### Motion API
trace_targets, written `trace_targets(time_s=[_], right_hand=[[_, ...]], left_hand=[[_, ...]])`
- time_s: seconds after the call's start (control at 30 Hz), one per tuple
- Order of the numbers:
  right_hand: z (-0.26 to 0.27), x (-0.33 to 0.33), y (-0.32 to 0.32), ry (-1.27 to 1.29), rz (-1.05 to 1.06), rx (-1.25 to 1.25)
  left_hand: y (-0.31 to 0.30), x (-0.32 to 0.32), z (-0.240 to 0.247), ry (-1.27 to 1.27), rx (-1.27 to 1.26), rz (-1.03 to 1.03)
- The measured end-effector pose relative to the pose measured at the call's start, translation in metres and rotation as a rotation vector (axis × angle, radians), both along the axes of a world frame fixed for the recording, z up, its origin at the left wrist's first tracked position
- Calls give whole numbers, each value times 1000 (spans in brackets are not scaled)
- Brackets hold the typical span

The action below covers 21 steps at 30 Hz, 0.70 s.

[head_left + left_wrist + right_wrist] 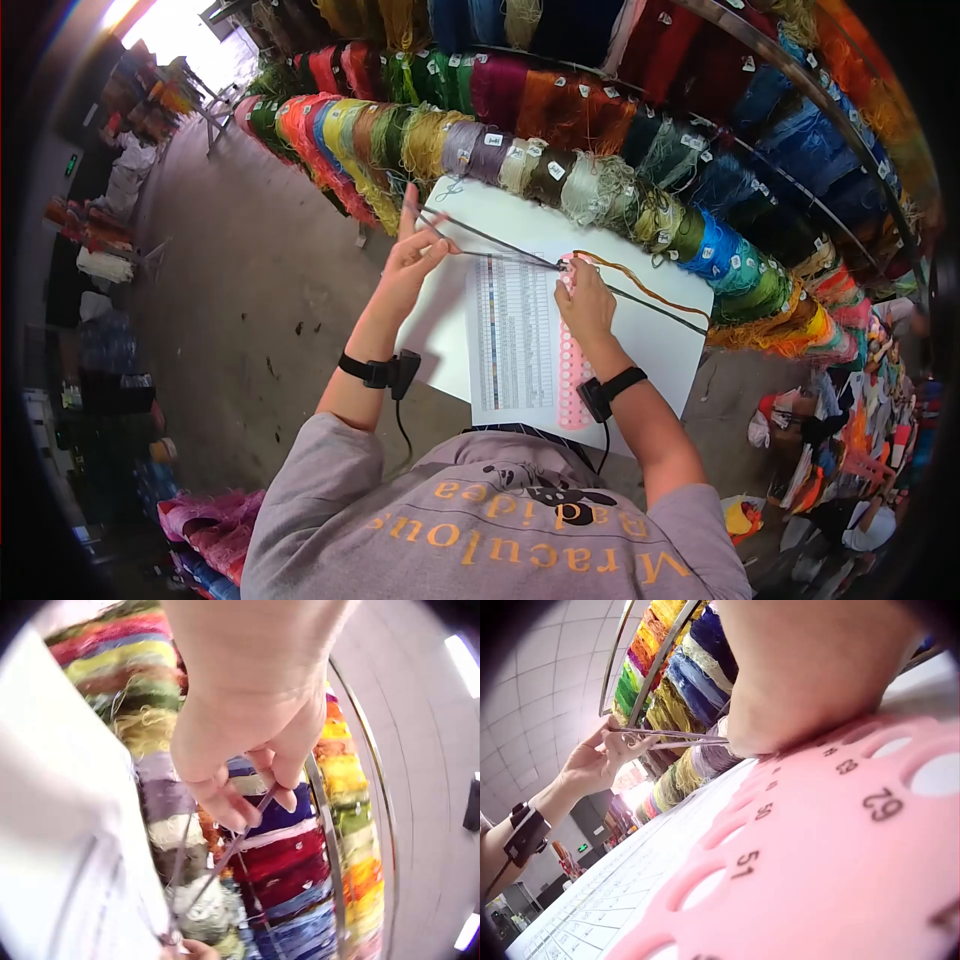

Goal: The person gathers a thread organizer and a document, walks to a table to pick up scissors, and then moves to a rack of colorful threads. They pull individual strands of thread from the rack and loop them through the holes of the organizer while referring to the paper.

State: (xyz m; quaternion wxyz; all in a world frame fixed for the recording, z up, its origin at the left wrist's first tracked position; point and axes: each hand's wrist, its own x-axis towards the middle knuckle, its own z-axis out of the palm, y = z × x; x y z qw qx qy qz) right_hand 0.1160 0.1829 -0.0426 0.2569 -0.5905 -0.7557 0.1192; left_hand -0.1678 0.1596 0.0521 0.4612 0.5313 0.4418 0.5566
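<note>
Raised over the far left of the white board [440, 345], my left hand [412, 255] holds a dark grey thread [225, 859] pulled taut in a loop. In the left wrist view its fingertips [241, 817] close around one strand. The two strands converge at my right hand [588, 300], which pinches them at the far end of a pink strip [573, 385] with numbered holes along its edges. My right fingers hide the exact hole there. A brown-orange thread [640, 280] and a dark green thread [655, 309] trail rightward from that end.
A printed chart sheet [515, 400] lies beneath the pink strip on the board. Racks of labelled coloured yarn hanks [480, 150] stand just beyond the board. Grey floor [260, 300] stretches to the left. Bundles of yarn and bags lie at the right.
</note>
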Motion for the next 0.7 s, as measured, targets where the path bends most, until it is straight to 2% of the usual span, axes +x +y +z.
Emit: trace_targets(time_s=[0.03, 0.1, 0.17, 0.23, 0.3, 0.37, 0.4, 0.43, 0.47, 0.5, 0.53, 0.57, 0.6, 0.63, 0.7], right_hand=[[-1, 0, 0, -5, 5, -3], [-4, 0, 2, -27, 13, 94], [-6, 0, 1, -31, 36, 87], [-3, -1, 1, -32, 57, 82], [5, -1, -1, 10, 4, -65], [3, -2, -1, 5, 17, -21], [2, -2, -1, 1, 28, 21], [0, -1, -2, 6, 22, 22], [0, -1, -2, 12, 30, 22], [1, 1, -2, 17, 38, 24], [2, 3, -2, 19, 32, 26], [10, 5, -2, 92, 44, -119], [19, 7, -3, 163, 59, -264], [26, 10, -6, 161, 60, -265], [36, 17, -22, -33, 72, -107]], left_hand=[[-2, -4, 2, -5, -3, 5], [-6, -12, 6, 248, -13, 37], [-4, -15, -1, 212, 14, 105], [13, -39, -24, -576, -235, 211], [16, -64, -15, -584, -96, 255], [22, -93, -31, -317, -142, 392], [21, -105, -45, -314, -140, 391], [22, -117, -59, 55, -215, 470], [23, -114, -52, 426, -282, 538], [21, -108, -48, 430, -278, 531], [15, -99, -48, 802, -342, 602], [6, -82, -40, 1174, -404, 665], [-2, -68, -37, 1101, -268, 647], [-5, -56, -34, 1075, -226, 581], [-12, -26, -31, 916, -183, 407]])
